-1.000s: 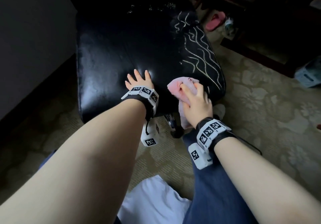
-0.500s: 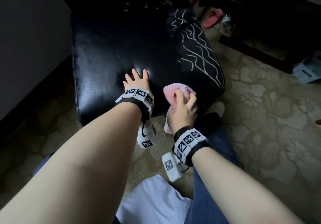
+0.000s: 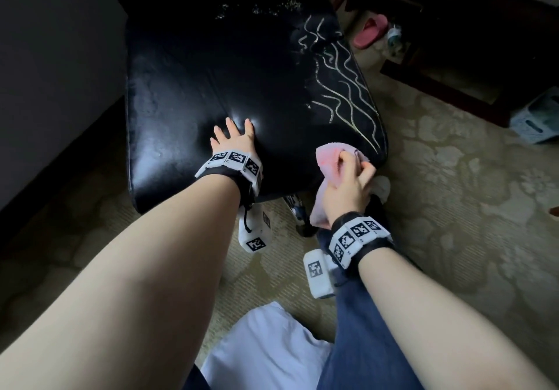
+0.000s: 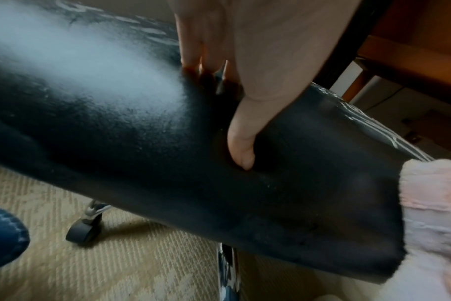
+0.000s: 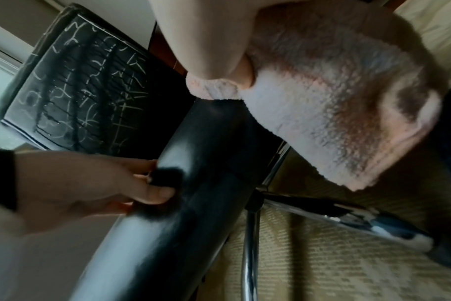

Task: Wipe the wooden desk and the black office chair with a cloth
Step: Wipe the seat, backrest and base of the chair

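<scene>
Rightward along the seat (image 3: 211, 87) edge slid the cloth (image 3: 331, 162), fingers (image 3: 367, 169) wrapping it.

Dim room, patterned beige carpet (image 3: 453, 177) lying underfoot.

Standing at left, a plain grey wall (image 3: 54, 56) with dark skirting; sitting in shadow at upper right, dark wooden furniture (image 3: 453, 65); lying beneath it, a pink slipper (image 3: 370, 31); resting at the right edge, a pale blue box (image 3: 541, 118); catching soft light, the carpet.

Looks like a lived-in room at home: patterned beige carpet (image 3: 438, 177) underfoot, pink slipper (image 3: 369, 31) on the floor beyond the right hand (image 3: 348, 184), dark wooden furniture frame (image 3: 438, 87) farther right, wheeled black office chair (image 3: 211, 72).
</scene>
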Available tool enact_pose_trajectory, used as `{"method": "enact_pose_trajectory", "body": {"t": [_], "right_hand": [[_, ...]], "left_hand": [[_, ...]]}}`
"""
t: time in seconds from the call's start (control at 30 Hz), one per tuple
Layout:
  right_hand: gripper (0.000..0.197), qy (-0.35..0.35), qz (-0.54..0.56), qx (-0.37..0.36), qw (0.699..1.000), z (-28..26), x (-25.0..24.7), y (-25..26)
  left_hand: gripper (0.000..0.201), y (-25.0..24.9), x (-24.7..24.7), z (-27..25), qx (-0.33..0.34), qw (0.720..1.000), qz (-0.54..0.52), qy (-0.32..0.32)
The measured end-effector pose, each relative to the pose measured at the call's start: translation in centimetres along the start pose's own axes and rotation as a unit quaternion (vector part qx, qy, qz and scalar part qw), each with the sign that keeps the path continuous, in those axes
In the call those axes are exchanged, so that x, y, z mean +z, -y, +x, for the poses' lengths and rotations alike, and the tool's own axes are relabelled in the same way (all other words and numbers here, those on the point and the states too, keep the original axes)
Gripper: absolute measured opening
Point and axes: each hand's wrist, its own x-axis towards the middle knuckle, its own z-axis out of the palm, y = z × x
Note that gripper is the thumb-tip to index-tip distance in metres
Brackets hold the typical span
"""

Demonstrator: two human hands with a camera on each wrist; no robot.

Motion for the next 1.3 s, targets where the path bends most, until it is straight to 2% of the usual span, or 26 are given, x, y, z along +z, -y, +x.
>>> {"method": "enact_pose_trajectory", "body": {"t": [0.1,0.23,0.3,0.4,0.6,0.77,0.87,0.97,1.03,1.1,1.2,1.3], "right_hand": [[0.059,0.026,-0.012,0.009,1.0,-1.3,0.8,1.3],[0.059,0.085,-0.102,-0.103,0.986,-2.6,1.7,1.2],[0.057,0.106,-0.102,-0.156,0.977,-2.3,1.3,0.4],[0.055,0.105,-0.111,-0.186,0.971,-1.0,0.0,-1.0],[0.051,0.004,-0.012,-0.066,0.998,2.2,-2.2,-2.9],[0.056,-0.052,0.087,0.099,0.99,4.7,-3.0,-3.0],[0.061,-0.059,0.058,0.107,0.991,5.0,-3.1,-2.5],[0.062,-0.012,0.028,0.097,0.995,4.5,-3.2,-1.1],[0.063,0.031,-0.057,0.05,0.997,2.9,-2.6,0.6],[0.064,0.064,-0.094,-0.05,0.992,0.9,-1.2,1.8],[0.059,0.097,-0.057,-0.127,0.985,0.0,-0.2,1.4],[0.05,0.088,-0.024,-0.148,0.985,0.9,-1.5,0.3]], "left_hand": [[0.105,0.2,0.0,0.1,0.005,1.0,0.001,0.012],[0.107,0.2,0.0,0.2,-0.004,1.0,0.004,0.011],[0.114,0.3,0.0,0.3,-0.012,1.0,0.006,0.013],[0.125,0.8,0.1,0.5,-0.007,1.0,0.015,0.008],[0.123,1.1,0.2,0.2,-0.019,1.0,0.002,0.0],[0.111,0.1,0.2,-0.1,-0.035,0.999,-0.003,-0.002],[0.093,-0.6,0.4,0.1,-0.049,0.999,-0.006,-0.013],[0.076,-0.7,0.7,0.3,-0.056,0.998,-0.005,-0.024],[0.07,-0.8,0.6,0.4,-0.047,0.998,-0.012,-0.036],[0.068,-0.8,0.5,0.3,-0.046,0.998,-0.01,-0.037],[0.066,-0.5,0.4,0.1,-0.044,0.998,-0.009,-0.038],[0.066,-0.4,0.3,-0.3,-0.051,0.998,-0.023,-0.042]]}}
